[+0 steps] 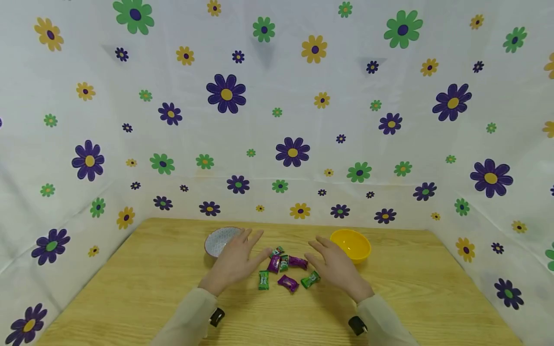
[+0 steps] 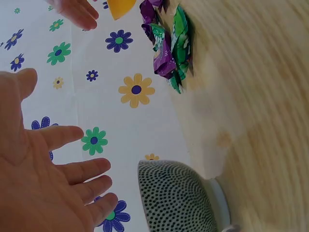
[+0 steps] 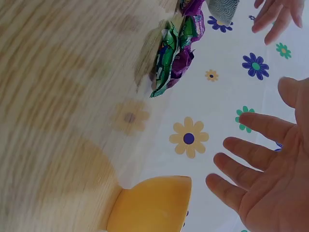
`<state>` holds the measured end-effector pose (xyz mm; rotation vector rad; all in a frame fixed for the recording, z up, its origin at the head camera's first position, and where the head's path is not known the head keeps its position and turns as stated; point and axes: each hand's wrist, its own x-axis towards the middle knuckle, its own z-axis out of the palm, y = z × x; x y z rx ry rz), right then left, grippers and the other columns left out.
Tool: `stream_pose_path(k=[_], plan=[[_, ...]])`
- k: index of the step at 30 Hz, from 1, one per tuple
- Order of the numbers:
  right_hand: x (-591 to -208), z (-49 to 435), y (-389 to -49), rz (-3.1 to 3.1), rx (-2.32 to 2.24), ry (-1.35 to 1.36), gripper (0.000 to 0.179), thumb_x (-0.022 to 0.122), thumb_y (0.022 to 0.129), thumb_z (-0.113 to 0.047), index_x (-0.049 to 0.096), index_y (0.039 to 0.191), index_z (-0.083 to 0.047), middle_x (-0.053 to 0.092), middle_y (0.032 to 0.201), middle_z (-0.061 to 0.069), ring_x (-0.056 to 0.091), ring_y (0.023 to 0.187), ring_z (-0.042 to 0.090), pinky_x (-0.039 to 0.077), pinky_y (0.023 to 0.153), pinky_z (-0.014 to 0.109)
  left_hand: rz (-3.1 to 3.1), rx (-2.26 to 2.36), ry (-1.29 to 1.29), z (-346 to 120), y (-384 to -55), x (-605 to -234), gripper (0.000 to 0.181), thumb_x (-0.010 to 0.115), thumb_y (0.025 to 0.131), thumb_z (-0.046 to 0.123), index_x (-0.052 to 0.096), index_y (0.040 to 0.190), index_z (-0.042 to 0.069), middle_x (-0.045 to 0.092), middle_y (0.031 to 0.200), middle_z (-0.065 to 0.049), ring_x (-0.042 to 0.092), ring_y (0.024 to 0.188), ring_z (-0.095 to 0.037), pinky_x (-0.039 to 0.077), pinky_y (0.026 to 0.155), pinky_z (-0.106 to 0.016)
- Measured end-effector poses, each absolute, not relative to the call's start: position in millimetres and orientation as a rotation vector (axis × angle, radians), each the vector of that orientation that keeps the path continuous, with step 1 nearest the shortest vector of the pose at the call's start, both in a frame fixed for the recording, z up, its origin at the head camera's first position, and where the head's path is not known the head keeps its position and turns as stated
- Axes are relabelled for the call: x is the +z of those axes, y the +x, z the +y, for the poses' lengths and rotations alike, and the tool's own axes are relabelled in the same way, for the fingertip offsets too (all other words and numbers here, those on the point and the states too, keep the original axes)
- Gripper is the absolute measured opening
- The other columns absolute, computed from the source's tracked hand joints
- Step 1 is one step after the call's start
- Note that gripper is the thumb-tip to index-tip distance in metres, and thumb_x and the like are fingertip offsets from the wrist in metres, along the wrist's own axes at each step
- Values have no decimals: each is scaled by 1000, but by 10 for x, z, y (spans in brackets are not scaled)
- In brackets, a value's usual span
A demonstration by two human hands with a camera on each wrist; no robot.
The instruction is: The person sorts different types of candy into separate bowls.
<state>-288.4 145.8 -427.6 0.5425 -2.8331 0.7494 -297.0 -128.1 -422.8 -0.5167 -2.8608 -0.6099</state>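
Note:
Several wrapped candies lie between my hands, among them a green candy point(image 1: 263, 280) at the left and a purple candy point(image 1: 288, 283) at the front. My left hand point(image 1: 235, 259) hovers over the table with fingers spread, overlapping a grey patterned bowl point(image 1: 218, 240) in the head view. Opposite it, my right hand point(image 1: 336, 265) hangs in the air beside a yellow bowl point(image 1: 351, 244), its fingers extended. Both palms are bare in the wrist views. Dots cover the outside of the patterned bowl point(image 2: 176, 198) in the left wrist view.
The wooden table point(image 1: 143, 283) reaches back to a white cloth point(image 1: 259, 129) printed with flowers, which also hangs along both sides. A black band point(image 1: 217, 317) sits on the left wrist and another black band point(image 1: 357, 326) on the right.

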Motion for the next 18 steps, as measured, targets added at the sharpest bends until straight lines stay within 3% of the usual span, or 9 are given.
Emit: stream_pose_path(k=[7,12,18], plan=[[-4254,1499,-2900,-2744,965,469,41,60,98,-32,61,131,-8,59,137,12,53,128,34,43,106,52,-2807,-851,-488,-1254,-3016,-4253,75,56,91,61,44,148,14,46,148,-16,45,135,-37,39,108,-57],[-4300,1561,-2945,-2643,1142,414,34,64,96,-22,66,124,-4,66,126,13,60,119,33,49,99,49,-2758,-1027,-458,-1252,-3022,-4290,63,68,89,48,55,139,12,63,126,-11,61,109,-26,52,92,-46],[-4296,1686,-2978,-2558,1307,272,32,64,95,-16,67,123,-2,67,123,17,62,115,34,53,94,44,-2770,-1207,-433,-1259,-3047,-4326,48,74,87,33,63,127,8,69,107,-10,65,95,-20,55,84,-40]])
